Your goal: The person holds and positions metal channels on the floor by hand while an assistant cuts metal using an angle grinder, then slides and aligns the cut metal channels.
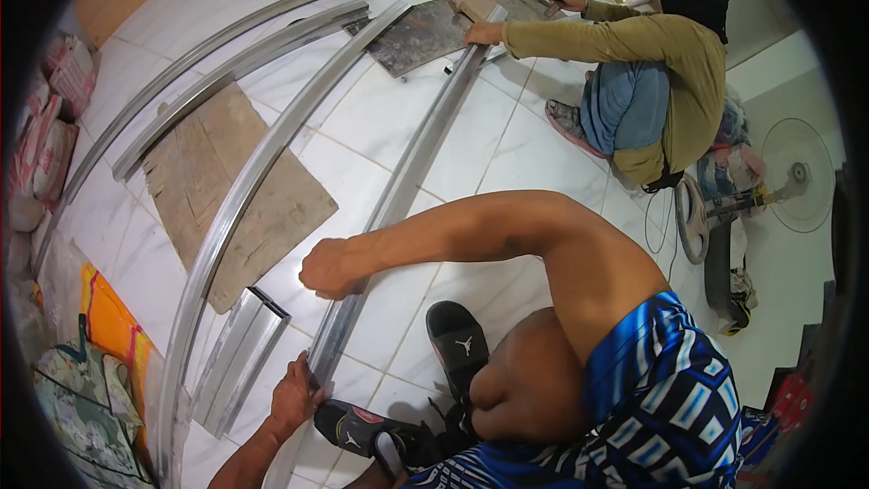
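Observation:
A long grey metal profile (418,149) runs across the tiled floor from beside my shoes towards the other person. My left hand (294,391) grips its near part from the left side, fingers bent against the edge. Over the same profile reaches my right arm, and my right hand (330,269) is closed in a fist at its left edge. Whatever that fist holds, if anything, is hidden. Close to my left hand lie short metal profiles (240,362) side by side. Another long profile (262,163) stretches along the floor to their left.
A crouching person (688,81) has one hand on the profile's far end and the other on a metal piece. Brown board (281,208) and dark board (412,41) lie under profiles. Bags (45,154) line the left side; a fan (797,172) stands right.

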Tool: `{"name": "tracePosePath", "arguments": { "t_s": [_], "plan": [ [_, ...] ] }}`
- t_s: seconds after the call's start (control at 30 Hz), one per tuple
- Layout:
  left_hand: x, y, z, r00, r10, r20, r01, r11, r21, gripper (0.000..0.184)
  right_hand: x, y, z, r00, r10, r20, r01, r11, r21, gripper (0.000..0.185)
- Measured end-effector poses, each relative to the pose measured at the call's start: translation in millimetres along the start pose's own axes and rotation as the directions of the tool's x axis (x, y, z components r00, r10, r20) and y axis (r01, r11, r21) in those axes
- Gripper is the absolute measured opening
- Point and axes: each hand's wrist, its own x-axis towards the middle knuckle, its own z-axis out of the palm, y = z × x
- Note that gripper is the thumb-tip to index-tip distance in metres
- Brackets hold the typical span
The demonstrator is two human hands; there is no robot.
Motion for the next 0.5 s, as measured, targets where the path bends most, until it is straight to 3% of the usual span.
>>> {"name": "tracePosePath", "arguments": {
  "t_s": [0.03,0.2,0.3,0.5],
  "plan": [
    [0.1,3.4,0.5,1.0,-0.01,-0.007,0.01,1.0,-0.004,0.086,-2.9,6.4,-1.0,0.999,0.014,-0.034,-0.014,1.0,-0.012,0.029],
    [1.1,15.9,7.0,0.999,0.002,-0.033,-0.001,0.999,0.035,0.074,-23.6,28.0,1.3,0.985,0.082,0.151,-0.07,0.994,-0.083,0.057],
    [0.7,20.6,9.2,0.999,-0.024,-0.047,0.029,0.995,0.099,0.061,-28.8,36.5,17.2,0.953,0.09,0.29,-0.061,0.992,-0.11,0.056],
    [-2.1,20.5,22.4,0.986,-0.013,-0.168,0.026,0.997,0.071,0.053,-25.2,55.1,54.2,0.949,0.049,0.313,-0.011,0.993,-0.12,0.04]
  ]
}}
